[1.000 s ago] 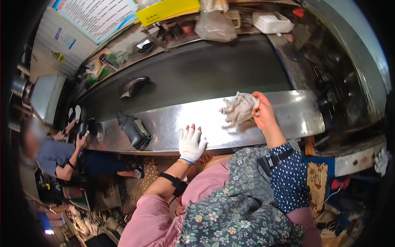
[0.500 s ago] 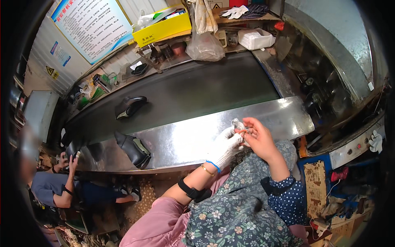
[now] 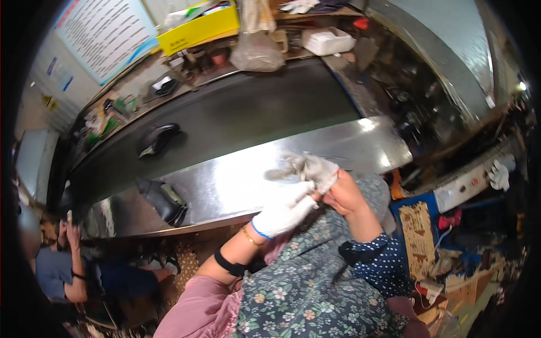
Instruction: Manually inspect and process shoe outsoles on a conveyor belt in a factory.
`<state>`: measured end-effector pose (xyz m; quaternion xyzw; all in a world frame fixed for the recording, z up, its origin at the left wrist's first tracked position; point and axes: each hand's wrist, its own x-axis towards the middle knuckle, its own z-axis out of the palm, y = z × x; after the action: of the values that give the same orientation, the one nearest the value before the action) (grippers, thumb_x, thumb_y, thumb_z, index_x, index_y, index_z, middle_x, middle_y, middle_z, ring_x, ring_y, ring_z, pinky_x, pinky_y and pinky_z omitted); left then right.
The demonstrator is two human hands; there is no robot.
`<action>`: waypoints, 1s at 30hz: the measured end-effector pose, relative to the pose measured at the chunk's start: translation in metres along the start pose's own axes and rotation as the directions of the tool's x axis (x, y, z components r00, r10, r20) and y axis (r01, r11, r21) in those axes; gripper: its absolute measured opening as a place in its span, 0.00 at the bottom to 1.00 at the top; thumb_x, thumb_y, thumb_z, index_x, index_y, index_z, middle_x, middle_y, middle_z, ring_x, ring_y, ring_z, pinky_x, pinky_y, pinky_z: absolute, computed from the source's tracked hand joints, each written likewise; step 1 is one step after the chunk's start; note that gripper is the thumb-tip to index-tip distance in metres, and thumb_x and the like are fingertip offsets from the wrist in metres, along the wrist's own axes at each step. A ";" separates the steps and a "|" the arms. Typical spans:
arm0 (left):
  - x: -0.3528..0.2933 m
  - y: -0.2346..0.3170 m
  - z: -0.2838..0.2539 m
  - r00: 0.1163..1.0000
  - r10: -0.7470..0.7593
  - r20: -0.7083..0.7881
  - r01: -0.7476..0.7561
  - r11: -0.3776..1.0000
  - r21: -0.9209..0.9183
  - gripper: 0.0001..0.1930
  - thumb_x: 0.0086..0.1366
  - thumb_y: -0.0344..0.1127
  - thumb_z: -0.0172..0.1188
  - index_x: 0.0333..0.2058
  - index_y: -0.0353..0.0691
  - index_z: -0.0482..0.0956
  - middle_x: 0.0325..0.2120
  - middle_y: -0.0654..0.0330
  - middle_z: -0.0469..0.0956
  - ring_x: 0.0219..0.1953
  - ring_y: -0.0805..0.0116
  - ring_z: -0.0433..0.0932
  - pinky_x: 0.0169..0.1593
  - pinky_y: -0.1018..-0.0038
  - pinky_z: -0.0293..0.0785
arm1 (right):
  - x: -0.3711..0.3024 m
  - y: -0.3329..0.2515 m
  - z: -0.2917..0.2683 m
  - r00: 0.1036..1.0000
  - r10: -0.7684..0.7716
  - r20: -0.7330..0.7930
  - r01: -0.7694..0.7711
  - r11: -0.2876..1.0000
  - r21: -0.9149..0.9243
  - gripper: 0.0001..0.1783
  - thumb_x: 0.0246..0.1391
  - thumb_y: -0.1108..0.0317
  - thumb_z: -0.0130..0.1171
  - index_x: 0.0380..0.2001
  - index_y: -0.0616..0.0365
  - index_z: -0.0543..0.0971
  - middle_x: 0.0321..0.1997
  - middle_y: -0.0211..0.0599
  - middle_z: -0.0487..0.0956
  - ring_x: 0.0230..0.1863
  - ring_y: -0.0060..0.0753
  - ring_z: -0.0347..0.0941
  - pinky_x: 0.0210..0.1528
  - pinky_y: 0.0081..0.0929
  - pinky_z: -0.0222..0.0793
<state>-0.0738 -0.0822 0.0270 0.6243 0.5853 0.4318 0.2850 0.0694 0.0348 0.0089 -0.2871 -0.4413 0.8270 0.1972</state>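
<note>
My left hand (image 3: pixel 284 217), in a white knitted glove with a blue cuff, has its fingers closed at the cuff of another work glove (image 3: pixel 313 168). That glove is whitish with grey fingers and an orange-red cuff edge, blurred by motion. My right hand (image 3: pixel 346 194) is bare at the back and wrist; its fingers run into the glove and are hidden there. Both hands are over the near edge of a shiny metal ledge (image 3: pixel 236 183). On the ledge, to the left, rests a black leather shoe-like piece (image 3: pixel 160 200) with a greenish panel.
A dark conveyor belt (image 3: pixel 253 112) runs behind the ledge, with another black leather piece (image 3: pixel 159 138) on it. At the far left a co-worker (image 3: pixel 62 270) has raised hands. A yellow box (image 3: pixel 200 28) stands on the back shelf. At the right is a control panel (image 3: pixel 462 186) with buttons.
The glove, bunched up between my hands before, is now spread out, pointing left, with my right fingers inside. The whole view has shifted, and the co-worker's hands are closer together.
</note>
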 end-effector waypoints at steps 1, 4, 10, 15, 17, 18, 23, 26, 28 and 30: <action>-0.004 -0.011 0.012 0.994 -0.113 0.006 0.112 0.978 -0.176 0.08 0.70 0.35 0.54 0.37 0.37 0.77 0.24 0.53 0.74 0.26 0.61 0.73 0.33 0.67 0.72 | 0.003 0.005 0.007 0.991 -0.128 -0.043 0.135 0.969 0.206 0.21 0.62 0.75 0.49 0.58 0.59 0.75 0.47 0.40 0.82 0.42 0.28 0.79 0.40 0.26 0.76; -0.002 0.026 0.045 0.987 0.002 -0.163 -0.044 0.966 -0.256 0.08 0.69 0.34 0.55 0.33 0.36 0.75 0.21 0.52 0.72 0.25 0.57 0.73 0.32 0.65 0.71 | 0.003 -0.003 0.010 0.971 -0.236 -0.037 0.210 0.770 0.603 0.20 0.63 0.72 0.51 0.57 0.65 0.74 0.49 0.42 0.82 0.46 0.33 0.80 0.48 0.30 0.78; 0.006 0.045 0.069 0.994 0.095 -0.052 -0.105 0.962 -0.253 0.05 0.65 0.31 0.55 0.31 0.37 0.74 0.21 0.58 0.69 0.24 0.63 0.70 0.32 0.68 0.66 | 0.007 0.025 -0.040 0.851 -0.475 -0.224 0.516 0.834 0.193 0.21 0.59 0.73 0.57 0.55 0.66 0.74 0.49 0.44 0.81 0.48 0.37 0.79 0.54 0.33 0.76; 0.006 0.049 0.072 0.962 0.274 -0.013 -0.274 0.960 -0.056 0.05 0.62 0.32 0.55 0.27 0.39 0.73 0.20 0.55 0.70 0.25 0.55 0.72 0.32 0.64 0.66 | -0.017 0.039 -0.040 0.858 -0.508 0.074 0.479 0.845 0.240 0.27 0.67 0.53 0.51 0.58 0.66 0.71 0.51 0.46 0.81 0.49 0.36 0.77 0.51 0.31 0.76; 0.001 0.045 0.073 0.967 0.253 0.021 -0.250 0.964 -0.088 0.05 0.62 0.32 0.55 0.29 0.38 0.74 0.21 0.54 0.71 0.27 0.52 0.73 0.34 0.64 0.68 | -0.013 0.050 -0.049 0.907 -0.407 0.108 0.384 0.905 0.184 0.32 0.68 0.46 0.46 0.59 0.65 0.70 0.54 0.48 0.80 0.51 0.37 0.77 0.56 0.32 0.72; -0.002 0.044 0.074 0.979 0.200 0.034 -0.194 0.972 -0.135 0.05 0.63 0.32 0.55 0.30 0.38 0.74 0.22 0.53 0.72 0.28 0.52 0.74 0.34 0.64 0.68 | -0.018 0.051 -0.049 0.907 -0.407 0.109 0.385 0.905 0.179 0.32 0.68 0.46 0.46 0.59 0.65 0.70 0.54 0.48 0.80 0.51 0.36 0.77 0.56 0.32 0.72; -0.007 0.051 0.073 0.979 0.155 0.131 -0.130 0.974 -0.183 0.05 0.64 0.33 0.56 0.33 0.38 0.75 0.23 0.53 0.74 0.29 0.54 0.76 0.36 0.65 0.71 | -0.019 0.056 -0.038 0.906 -0.413 0.097 0.397 0.906 0.148 0.30 0.68 0.48 0.46 0.58 0.65 0.72 0.54 0.47 0.80 0.51 0.36 0.77 0.58 0.32 0.70; -0.006 0.064 0.078 0.968 0.173 0.181 -0.138 0.971 -0.193 0.08 0.64 0.37 0.56 0.34 0.38 0.76 0.24 0.46 0.73 0.31 0.43 0.75 0.35 0.57 0.70 | 0.044 -0.005 -0.034 0.892 -0.449 0.046 0.441 0.889 0.125 0.30 0.68 0.48 0.46 0.57 0.65 0.73 0.54 0.47 0.80 0.51 0.36 0.77 0.58 0.33 0.70; -0.009 0.058 0.078 0.975 0.078 0.206 -0.024 0.968 -0.251 0.08 0.65 0.37 0.56 0.34 0.38 0.75 0.25 0.46 0.74 0.31 0.42 0.76 0.35 0.57 0.70 | 0.037 0.003 -0.034 0.891 -0.451 0.045 0.444 0.889 0.115 0.29 0.68 0.49 0.46 0.56 0.65 0.73 0.54 0.46 0.80 0.51 0.36 0.77 0.59 0.33 0.69; -0.010 0.057 0.082 0.968 0.059 0.245 0.003 0.969 -0.248 0.08 0.66 0.36 0.56 0.34 0.37 0.76 0.24 0.51 0.74 0.29 0.52 0.75 0.35 0.63 0.71 | 0.031 0.003 -0.037 0.884 -0.468 0.020 0.464 0.881 0.096 0.29 0.68 0.49 0.46 0.56 0.65 0.74 0.54 0.46 0.80 0.51 0.35 0.77 0.59 0.33 0.68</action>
<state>0.0256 -0.0880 0.0360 0.6419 0.4775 0.4226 0.4257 0.0698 0.0741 -0.0196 -0.1461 -0.4643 0.7800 0.3932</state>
